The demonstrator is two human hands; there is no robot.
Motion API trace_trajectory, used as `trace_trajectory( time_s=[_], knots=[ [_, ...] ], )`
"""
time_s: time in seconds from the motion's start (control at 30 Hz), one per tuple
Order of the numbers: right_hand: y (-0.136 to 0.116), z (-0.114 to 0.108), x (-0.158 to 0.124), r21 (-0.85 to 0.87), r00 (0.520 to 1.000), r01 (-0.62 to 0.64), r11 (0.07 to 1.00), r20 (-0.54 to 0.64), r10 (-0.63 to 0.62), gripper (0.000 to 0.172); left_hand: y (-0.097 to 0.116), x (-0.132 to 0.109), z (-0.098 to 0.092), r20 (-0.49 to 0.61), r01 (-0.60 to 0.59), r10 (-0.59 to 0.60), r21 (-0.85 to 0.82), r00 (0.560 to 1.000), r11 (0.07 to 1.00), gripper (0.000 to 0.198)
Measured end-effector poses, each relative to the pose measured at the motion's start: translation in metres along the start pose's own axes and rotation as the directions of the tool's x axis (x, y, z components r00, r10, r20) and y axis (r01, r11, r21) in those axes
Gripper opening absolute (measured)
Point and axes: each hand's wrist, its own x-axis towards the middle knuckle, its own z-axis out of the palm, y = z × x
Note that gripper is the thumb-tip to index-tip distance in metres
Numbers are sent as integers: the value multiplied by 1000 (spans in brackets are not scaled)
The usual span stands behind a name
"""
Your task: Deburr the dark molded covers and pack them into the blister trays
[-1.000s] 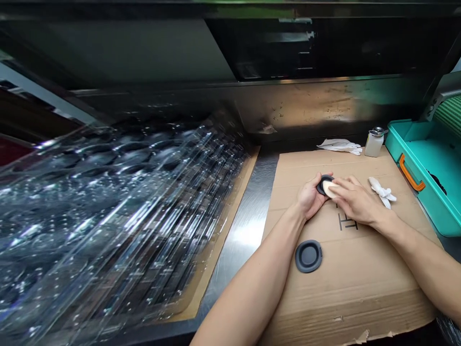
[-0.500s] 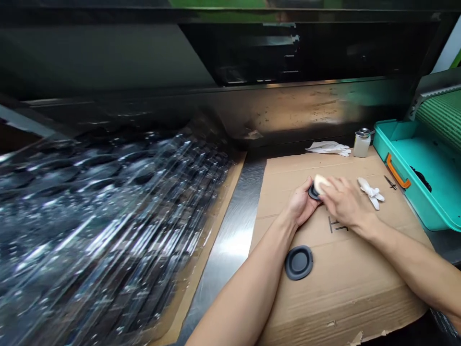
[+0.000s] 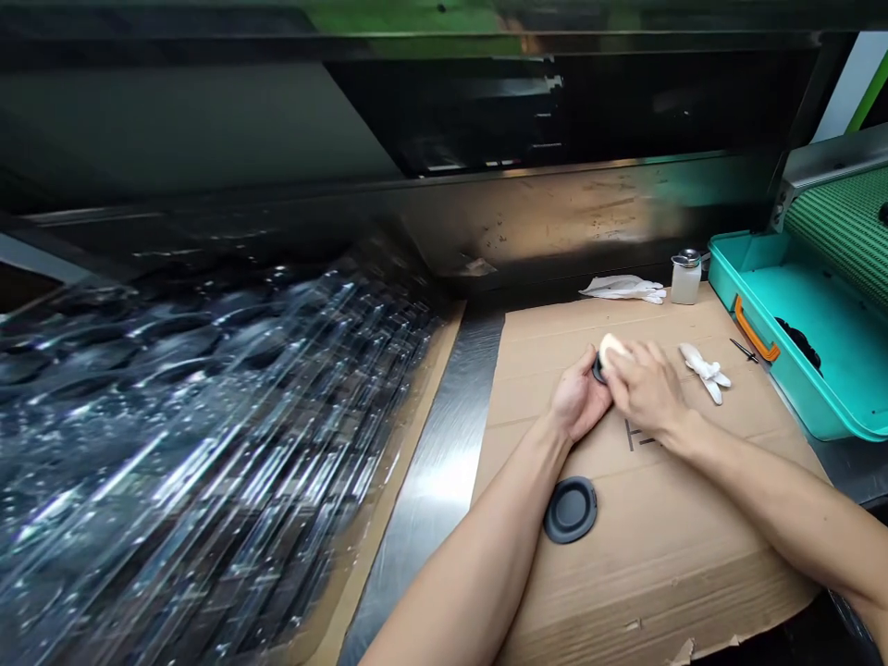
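A part-hidden disc is held in the left hand, a pale pad in the right hand, black pieces in a bin beside the cardboard's right edge.

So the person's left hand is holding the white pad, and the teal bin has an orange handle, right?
Not quite: in the head view, the right hand holds the white pad, not the left hand. The teal bin does have an orange handle.
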Motion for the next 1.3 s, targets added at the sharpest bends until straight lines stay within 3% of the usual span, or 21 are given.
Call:
trace_trajectory(
  time_s=[0.17, 0.3, 0.43, 0.5, 0.57, 0.67, 0.73, 0.9, 1.03, 1.17, 1.3],
  knots=[
    [-11, 1, -11, 44, 974, 206, 978, 81, -209, 42, 7, -2, -6, -21, -23, 23, 0, 1000, 1000, 32],
    [6, -9, -12, -144, 989, 84, 986, 131, -66, 41, 18, 1, -15, -38, -77, 77, 8, 996, 997, 33],
    [30, -20, -6, -185, 997, -59, 981, 32, 66, 34, 24, 2, -18, -31, -86, 87, 12, 996, 996, 31],
    [32, -22, -4, -115, 998, -48, 992, -54, 42, 33, 23, 3, -17, -25, -76, 76, -2, 997, 997, 30],
    [26, -20, -3, -26, 995, 52, 998, -85, -54, 34, 20, 4, -15, -12, -75, 74, -13, 997, 997, 32],
    [18, -13, -2, 46, 979, 205, 978, -8, -205, 34, 13, 5, -13, 41, -49, 49, -3, 998, 999, 34],
    [21, -9, 1, 3, 984, 176, 984, 26, -176, 35, 12, 4, -13, 48, -36, 35, 21, 998, 999, 32],
    [51, -6, 6, -66, 999, -15, 998, -35, 13, 34, 22, -1, -13, 24, -80, 78, 107, 997, 991, 32],
    [60, -3, 7, -39, 1000, 6, 999, 24, -5, 33, 26, -5, -13, 17, -78, 77, 155, 997, 985, 38],
    [61, -1, 8, -42, 996, 27, 999, 84, -24, 30, 28, -13, -15, -23, -111, 121, 262, 992, 959, 16],
    [64, -2, 9, -37, 996, 8, 999, 88, -4, 30, 36, -32, -15, -66, -95, 121, 311, 990, 946, 10]
  ],
)
